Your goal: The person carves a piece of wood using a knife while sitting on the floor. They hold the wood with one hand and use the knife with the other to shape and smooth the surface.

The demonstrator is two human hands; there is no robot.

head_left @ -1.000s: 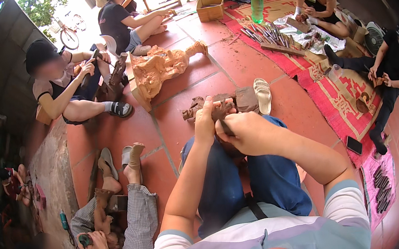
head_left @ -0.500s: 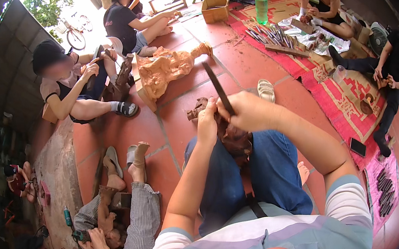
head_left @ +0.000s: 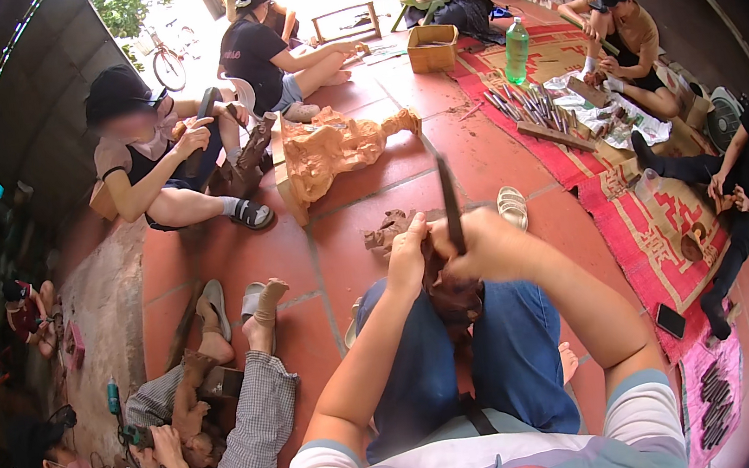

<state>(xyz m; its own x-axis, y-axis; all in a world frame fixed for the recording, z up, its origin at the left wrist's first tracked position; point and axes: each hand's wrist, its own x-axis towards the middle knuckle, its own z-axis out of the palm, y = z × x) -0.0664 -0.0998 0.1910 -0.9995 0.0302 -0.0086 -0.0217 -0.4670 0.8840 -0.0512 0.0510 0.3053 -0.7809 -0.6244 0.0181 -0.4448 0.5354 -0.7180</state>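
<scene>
Between my knees rests a dark brown wood carving (head_left: 456, 302), its knobbly far end lying beyond my hands. My left hand (head_left: 409, 254) is closed at the carving with the thumb up; whatever its fingers grip is hidden. Close beside it, my right hand (head_left: 488, 246) is wrapped round a dark flat stick (head_left: 449, 197), which stands up from the fist, slightly blurred. The two hands are nearly touching over the carving, and the right one covers part of it.
A large orange-brown carved figure (head_left: 336, 153) lies on the tiles ahead. Several chisels (head_left: 532, 107) lie on a red mat (head_left: 595, 165) at right, near a green bottle (head_left: 517, 50) and a phone (head_left: 670, 321). Co-workers sit around; one at lower left holds a green power tool (head_left: 134, 436).
The stick has swung from leaning left to nearly upright, with my right hand turning and shifting slightly right and down. My left hand stays at the carving. The whole view has shifted a little.
</scene>
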